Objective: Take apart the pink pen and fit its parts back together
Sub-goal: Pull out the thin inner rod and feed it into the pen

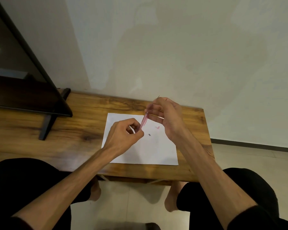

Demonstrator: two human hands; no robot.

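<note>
The translucent pink pen barrel [144, 121] is held slanted above a white sheet of paper [140, 151]. My left hand [123, 136] pinches its lower end. My right hand [166, 118] grips the thin refill [152, 105], which sticks out of the barrel's upper end; its dark tip pokes out above my fingers. On the paper lie a small pink pen part [158, 127] and a small dark part [149, 134], both between my hands and touching neither.
The paper rests on a low wooden table [56, 130] set against a pale wall. A dark screen on a black stand [45, 128] occupies the table's left side. My knees in black trousers and bare feet are below the front edge.
</note>
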